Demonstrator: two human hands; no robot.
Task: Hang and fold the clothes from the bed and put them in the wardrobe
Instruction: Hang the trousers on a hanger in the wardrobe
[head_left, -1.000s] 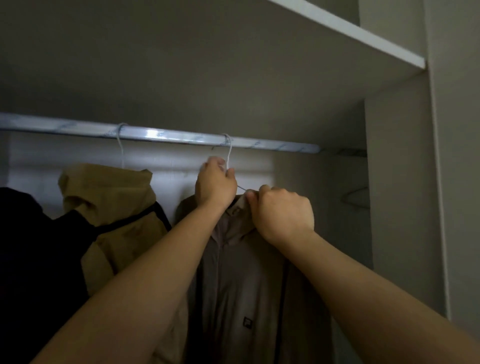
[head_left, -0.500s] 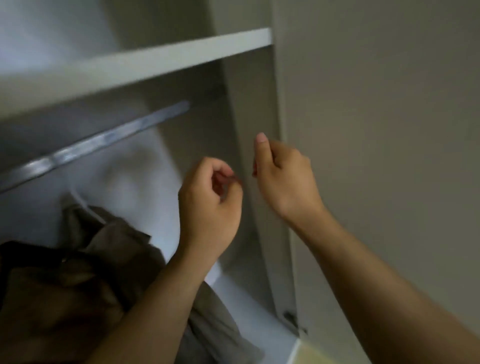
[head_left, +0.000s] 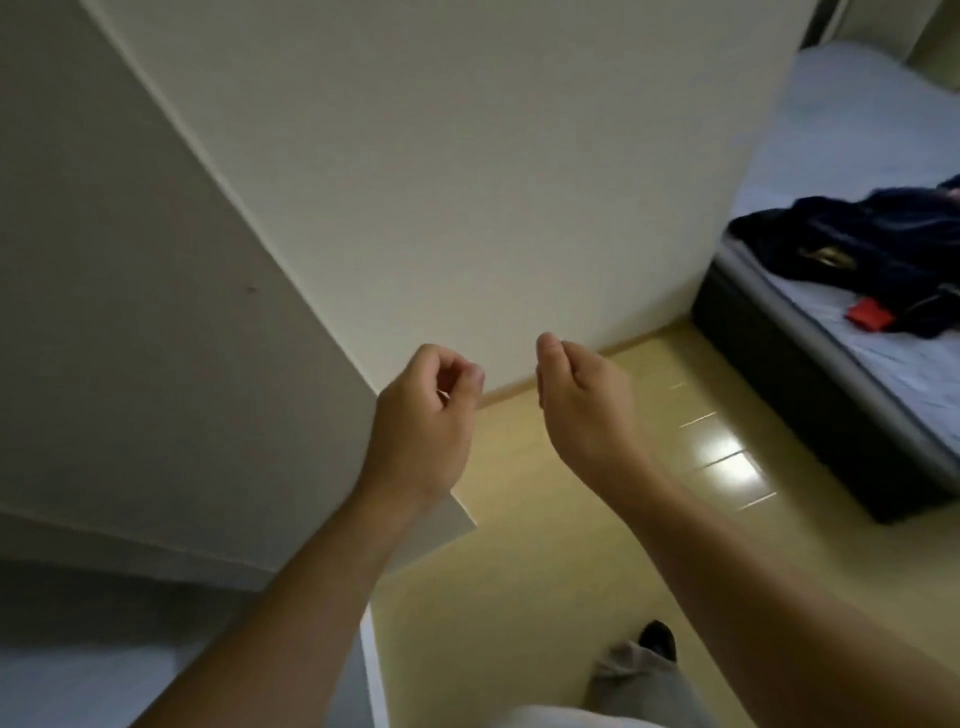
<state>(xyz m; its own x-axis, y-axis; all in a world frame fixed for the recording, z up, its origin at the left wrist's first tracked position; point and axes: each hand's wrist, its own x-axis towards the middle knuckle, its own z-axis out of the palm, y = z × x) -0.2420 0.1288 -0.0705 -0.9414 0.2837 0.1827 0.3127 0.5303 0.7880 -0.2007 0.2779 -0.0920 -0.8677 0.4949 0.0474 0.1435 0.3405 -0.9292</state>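
Head: dark clothes (head_left: 852, 244) sprawl crosswise on bed (head_left: 831, 130).

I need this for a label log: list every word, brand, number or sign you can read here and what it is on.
No text can be read in this view.
Gold mark on the dark clothes on the bed: too blurred to read.
Red item beside them: no legible text.
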